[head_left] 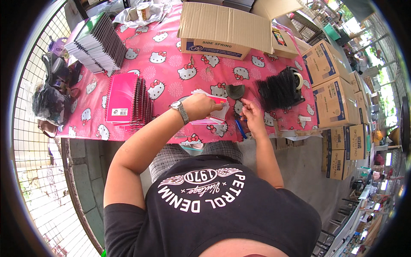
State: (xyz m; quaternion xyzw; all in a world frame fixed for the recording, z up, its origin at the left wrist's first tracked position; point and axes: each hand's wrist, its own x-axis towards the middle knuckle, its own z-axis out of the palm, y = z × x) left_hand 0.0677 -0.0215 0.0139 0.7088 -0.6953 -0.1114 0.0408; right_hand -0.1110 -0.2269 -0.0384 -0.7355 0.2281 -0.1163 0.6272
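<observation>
An unbound notebook (220, 112), a sheaf of loose pages with a pink cover, lies near the table's front edge. My left hand (202, 106), with a wristwatch, is closed over its left side, the fingers pressing on the cover. Just right of the pages, my right hand (253, 116) is raised with curled fingers; whatever they may hold is too small to make out. A blue-handled tool (240, 128) lies beside that hand. Beyond it sits a dark curved piece (235, 91). Black spiral binding coils (274, 93) are heaped to the right.
Pink spiral notebooks (122, 98) are stacked at the left, with a taller notebook stack (96, 45) behind. An open cardboard box (222, 32) stands at the back. A tape roll (298, 80) adjoins the coils. Cartons (334, 103) are piled past the table's right edge.
</observation>
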